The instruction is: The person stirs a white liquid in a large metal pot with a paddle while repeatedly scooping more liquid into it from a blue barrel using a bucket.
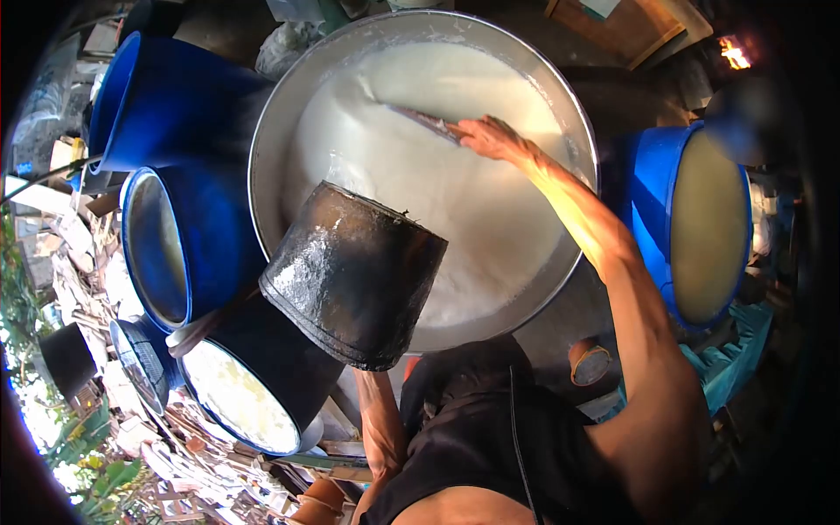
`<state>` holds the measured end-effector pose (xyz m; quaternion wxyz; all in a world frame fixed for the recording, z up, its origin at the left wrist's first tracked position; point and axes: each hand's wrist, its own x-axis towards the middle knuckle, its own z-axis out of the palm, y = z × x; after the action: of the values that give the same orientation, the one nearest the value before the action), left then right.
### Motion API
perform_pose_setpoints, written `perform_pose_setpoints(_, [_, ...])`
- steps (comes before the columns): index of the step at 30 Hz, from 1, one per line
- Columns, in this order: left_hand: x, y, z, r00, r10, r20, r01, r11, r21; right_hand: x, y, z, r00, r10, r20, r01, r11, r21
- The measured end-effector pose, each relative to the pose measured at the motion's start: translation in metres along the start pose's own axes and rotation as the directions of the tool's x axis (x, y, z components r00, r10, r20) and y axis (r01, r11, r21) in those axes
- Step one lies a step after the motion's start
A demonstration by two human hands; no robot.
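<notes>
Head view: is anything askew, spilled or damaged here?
The black bucket stands out: it is tilted over the big pan, its outside blackened and its edge rough. That may be wear rather than damage. Scrap wood lies in a messy scatter at the left. I can't make out any clear spill.

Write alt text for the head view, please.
A person's right hand dips a long tool into milky liquid in a large round pan; the left forearm runs behind a dark, tilted bucket, which hides the left hand. Blue barrels flank the pan; a small fire burns at upper right.
</notes>
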<state>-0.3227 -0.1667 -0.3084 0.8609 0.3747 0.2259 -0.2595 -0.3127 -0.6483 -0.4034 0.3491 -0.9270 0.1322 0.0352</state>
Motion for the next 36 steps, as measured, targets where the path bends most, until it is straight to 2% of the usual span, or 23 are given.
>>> perform_pose_setpoints(1, [0.000, 0.001, -0.001, 1.000, -0.001, -0.002, 0.001, 1.000, -0.001, -0.015, -0.002, 0.008, 0.999, -0.044, 0.013, 0.044, 0.999, 0.001])
perform_pose_setpoints(2, [-0.001, 0.002, -0.002, 1.000, 0.003, -0.006, -0.003, 1.000, -0.003, -0.036, -0.023, -0.004, 0.994, -0.010, 0.105, 0.012, 1.000, -0.017])
perform_pose_setpoints(3, [-0.001, 0.002, -0.001, 1.000, -0.004, -0.008, 0.004, 1.000, 0.001, -0.049, -0.011, 0.015, 0.992, 0.004, 0.127, 0.000, 0.999, -0.034])
perform_pose_setpoints(4, [-0.001, 0.001, -0.001, 1.000, -0.003, -0.010, 0.003, 1.000, 0.002, -0.070, -0.032, 0.006, 0.982, 0.059, 0.180, -0.044, 0.996, -0.083])
perform_pose_setpoints(5, [-0.002, 0.002, -0.001, 1.000, -0.003, -0.011, 0.003, 1.000, 0.005, -0.091, -0.036, 0.011, 0.985, 0.001, 0.170, 0.036, 0.975, -0.217])
perform_pose_setpoints(6, [-0.003, 0.002, 0.000, 1.000, -0.003, -0.014, 0.003, 1.000, 0.005, -0.108, -0.040, 0.011, 0.965, 0.060, 0.256, -0.010, 0.981, -0.192])
perform_pose_setpoints(7, [-0.004, 0.002, 0.000, 1.000, -0.006, -0.016, 0.006, 1.000, 0.008, -0.128, -0.040, 0.019, 0.973, 0.056, 0.222, -0.004, 0.974, -0.227])
perform_pose_setpoints(9, [-0.004, 0.002, 0.001, 1.000, -0.004, -0.019, 0.004, 1.000, 0.011, -0.164, -0.048, 0.018, 0.965, 0.062, 0.256, -0.002, 0.974, -0.228])
perform_pose_setpoints(11, [-0.005, 0.002, 0.002, 1.000, -0.005, -0.022, 0.005, 1.000, 0.019, -0.195, -0.057, 0.015, 0.951, 0.036, 0.307, 0.074, 0.939, -0.337])
perform_pose_setpoints(14, [-0.010, 0.005, 0.001, 0.999, -0.002, -0.032, 0.003, 1.000, 0.022, -0.239, -0.069, 0.011, 0.940, 0.016, 0.342, 0.108, 0.934, -0.339])
perform_pose_setpoints(17, [-0.012, 0.009, 0.000, 0.999, 0.005, -0.041, -0.004, 0.999, 0.032, -0.257, -0.087, -0.013, 0.925, -0.006, 0.381, 0.174, 0.896, -0.409])
perform_pose_setpoints(19, [-0.015, 0.013, 0.000, 0.999, 0.012, -0.050, -0.011, 0.999, 0.033, -0.254, -0.103, -0.040, 0.833, 0.105, 0.543, 0.175, 0.881, -0.440])
perform_pose_setpoints(21, [-0.018, 0.017, -0.001, 0.997, 0.033, -0.065, -0.030, 0.999, 0.044, -0.253, -0.097, -0.079, 0.916, -0.009, 0.400, 0.133, 0.950, -0.281])
perform_pose_setpoints(22, [-0.020, 0.021, -0.001, 0.996, 0.046, -0.073, -0.042, 0.998, 0.052, -0.253, -0.080, -0.093, 0.954, -0.162, 0.251, 0.192, 0.976, -0.101])
perform_pose_setpoints(23, [-0.022, 0.026, -0.002, 0.995, 0.060, -0.084, -0.055, 0.997, 0.062, -0.243, -0.093, -0.120, 0.939, -0.016, 0.344, 0.045, 0.996, -0.075])
perform_pose_setpoints(24, [-0.023, 0.031, -0.003, 0.993, 0.068, -0.095, -0.061, 0.995, 0.074, -0.223, -0.107, -0.144, 0.841, 0.172, 0.512, -0.151, 0.985, -0.084])
perform_pose_setpoints(26, [-0.028, 0.044, -0.002, 0.987, 0.109, -0.116, -0.097, 0.990, 0.104, -0.214, -0.100, -0.145, 0.962, 0.046, 0.268, -0.094, 0.982, 0.166])
perform_pose_setpoints(28, [-0.035, 0.062, -0.004, 0.976, 0.163, -0.144, -0.141, 0.979, 0.148, -0.189, -0.088, -0.132, 0.946, 0.260, 0.195, -0.268, 0.963, 0.016])
perform_pose_setpoints(29, [-0.039, 0.074, -0.005, 0.968, 0.195, -0.154, -0.166, 0.969, 0.182, -0.175, -0.076, -0.113, 0.976, 0.217, 0.011, -0.217, 0.972, 0.084])
perform_pose_setpoints(30, [-0.042, 0.086, -0.005, 0.960, 0.229, -0.163, -0.192, 0.957, 0.217, -0.154, -0.096, -0.116, 0.944, 0.329, 0.025, -0.326, 0.919, 0.224])
perform_pose_setpoints(31, [-0.046, 0.097, -0.006, 0.951, 0.261, -0.165, -0.215, 0.943, 0.253, -0.132, -0.090, -0.104, 0.925, 0.380, -0.005, -0.364, 0.892, 0.268])
perform_pose_setpoints(32, [-0.049, 0.108, -0.006, 0.941, 0.293, -0.170, -0.237, 0.927, 0.289, -0.109, -0.089, -0.095, 0.891, 0.453, 0.010, -0.413, 0.802, 0.432])
perform_pose_setpoints(36, [-0.057, 0.155, -0.002, 0.898, 0.416, -0.147, -0.302, 0.823, 0.482, -0.018, -0.058, -0.060, 0.893, 0.440, -0.097, -0.363, 0.830, 0.424])
